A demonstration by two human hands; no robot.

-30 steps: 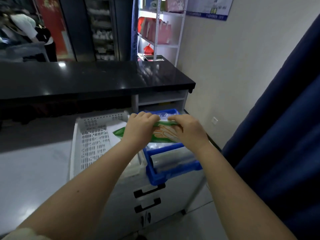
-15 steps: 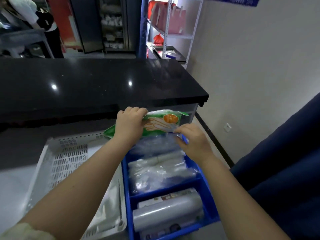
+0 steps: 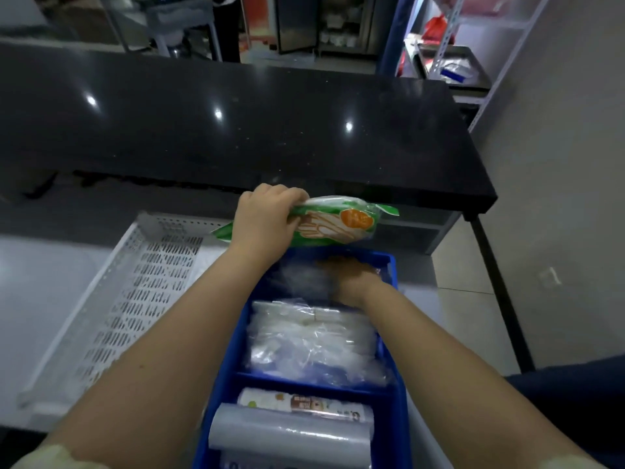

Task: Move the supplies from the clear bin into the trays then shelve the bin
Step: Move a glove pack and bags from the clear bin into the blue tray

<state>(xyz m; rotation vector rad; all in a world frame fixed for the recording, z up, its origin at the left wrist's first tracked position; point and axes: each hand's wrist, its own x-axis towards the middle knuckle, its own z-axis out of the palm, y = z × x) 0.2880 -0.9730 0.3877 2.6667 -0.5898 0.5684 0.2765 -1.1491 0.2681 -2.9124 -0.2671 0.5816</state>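
My left hand [image 3: 267, 221] grips a green packet of disposable gloves [image 3: 341, 225] by its left half and holds it level above the far end of the blue divided tray [image 3: 400, 384]. My right hand [image 3: 351, 275], blurred, is down in the tray's far compartment against clear plastic bags, and I cannot tell whether its fingers hold anything. The middle compartment holds clear plastic bags [image 3: 314, 340]. In the near compartment lie rolls of bags [image 3: 291, 434]. A white perforated tray [image 3: 111, 299] stands to the left of the blue one. No clear bin is in view.
A black glossy counter [image 3: 236, 130] overhangs just behind the trays, with its leg [image 3: 500, 299] at the right. A white metal shelf rack [image 3: 473, 45] stands at the far right beside the wall. A dark blue cloth [image 3: 575, 401] is at my lower right.
My right hand let go of the green packet and dropped into the blue tray's far compartment. My left hand keeps the packet raised. The view tilted down and moved closer to the trays.
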